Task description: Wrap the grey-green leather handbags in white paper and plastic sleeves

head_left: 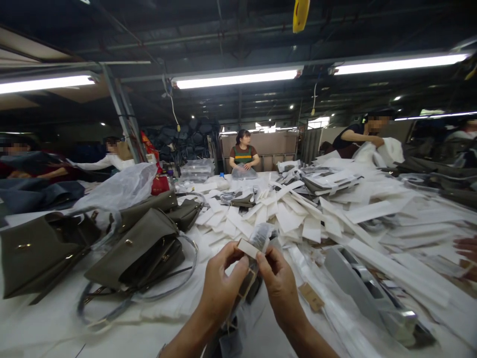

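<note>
My left hand and my right hand meet low in the middle of the view, both closed. Between the fingertips they pinch a small white strip, one hand at each end. Just behind it is a grey piece wrapped in clear plastic, perhaps a bag handle; whether my fingers also grip it is unclear. Dark material beneath my hands is mostly hidden. Left of my hands lies an olive-grey handbag with its flap hanging and a wrapped handle looping out.
A second olive handbag lies far left. White paper strips heap across the table. At right sit a grey tape dispenser and a brown tag. Another person's hand reaches in at the right edge; a co-worker faces me.
</note>
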`<state>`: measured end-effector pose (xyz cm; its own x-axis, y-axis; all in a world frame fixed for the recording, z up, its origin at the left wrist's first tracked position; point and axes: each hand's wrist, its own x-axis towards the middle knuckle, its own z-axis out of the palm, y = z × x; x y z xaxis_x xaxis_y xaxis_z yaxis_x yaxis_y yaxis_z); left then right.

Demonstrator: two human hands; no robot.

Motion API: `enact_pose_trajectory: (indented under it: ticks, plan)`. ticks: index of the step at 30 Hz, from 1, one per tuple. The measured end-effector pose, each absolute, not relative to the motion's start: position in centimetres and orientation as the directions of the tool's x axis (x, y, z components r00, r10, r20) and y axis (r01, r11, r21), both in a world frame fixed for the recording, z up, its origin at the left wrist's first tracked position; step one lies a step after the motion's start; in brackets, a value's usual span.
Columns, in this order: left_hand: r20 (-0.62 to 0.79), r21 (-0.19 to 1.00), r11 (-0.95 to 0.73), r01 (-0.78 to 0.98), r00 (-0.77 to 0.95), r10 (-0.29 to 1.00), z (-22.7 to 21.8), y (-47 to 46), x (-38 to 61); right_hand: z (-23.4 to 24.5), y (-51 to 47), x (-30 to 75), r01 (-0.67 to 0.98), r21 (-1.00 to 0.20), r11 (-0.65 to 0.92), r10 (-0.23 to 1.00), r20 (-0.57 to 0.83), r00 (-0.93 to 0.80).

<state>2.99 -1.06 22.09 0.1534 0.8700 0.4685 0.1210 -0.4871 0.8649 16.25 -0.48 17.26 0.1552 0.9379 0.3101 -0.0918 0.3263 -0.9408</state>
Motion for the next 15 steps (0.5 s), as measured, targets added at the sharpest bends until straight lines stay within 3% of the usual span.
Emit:
enact_pose_trajectory:
  ticks: [3, 8, 12, 15]
  plan:
    - [0.467, 0.826, -0.513, 0.236, 0.225, 0.855, 23.5, -1.4, 2.2, 17.4, -0.9, 16.1, -0.122, -0.942, 0.312, 0.946, 0.295, 0.138]
    - [0.507, 0.669, -0.532, 0.519, 0.205, 0.837, 24.4, -1.1, 1.6, 17.0, -1.0, 15.6, -0.136, -0.941, 0.309, 0.946, 0.290, 0.141]
    - [0.683, 0.344, -0.582, 0.737, 0.229, 0.694, 22.8, -0.8, 1.7, 16.7, -0.8, 14.9, -0.163, -0.936, 0.312, 0.942, 0.281, 0.185]
    - [0.782, 0.077, -0.488, 0.869, 0.251, 0.570, 21.5, -1.3, 2.3, 16.9, -0.7, 14.4, -0.199, -0.931, 0.307, 0.942, 0.266, 0.207]
